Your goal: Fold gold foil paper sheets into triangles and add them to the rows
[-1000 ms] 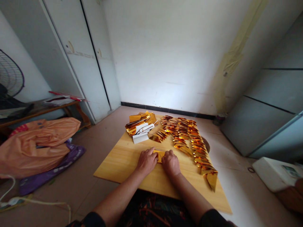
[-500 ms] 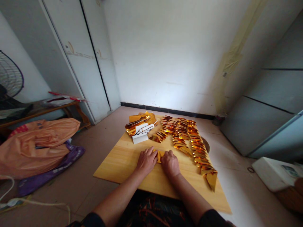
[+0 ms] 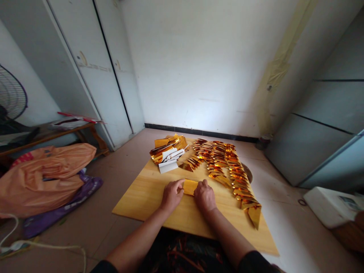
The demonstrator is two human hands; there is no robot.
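Note:
A small rectangular piece of gold foil paper [image 3: 190, 187] lies near the middle of the wooden board [image 3: 139, 201]. My left hand [image 3: 172, 194] pinches its left edge, fingers curled. At the right edge, my right hand [image 3: 205, 195] is closed on the paper with bent fingers. Behind my hands, rows of folded gold foil pieces [image 3: 218, 163] overlap along the board's back and right side. Further left sits a loose pile of gold foil sheets [image 3: 167, 146], with white paper pieces [image 3: 170, 161] on its near side.
Orange and purple bags [image 3: 54, 170] lie on the floor at left, beside a low wooden shelf [image 3: 93, 140]. A fan [image 3: 13, 93] stands at far left. A white box [image 3: 331, 206] is on the floor at right. A wall rises behind the board.
My left hand has shifted slightly left and its fingers have drawn together. More of the gold paper now shows between my hands. My right hand is nearly where it was.

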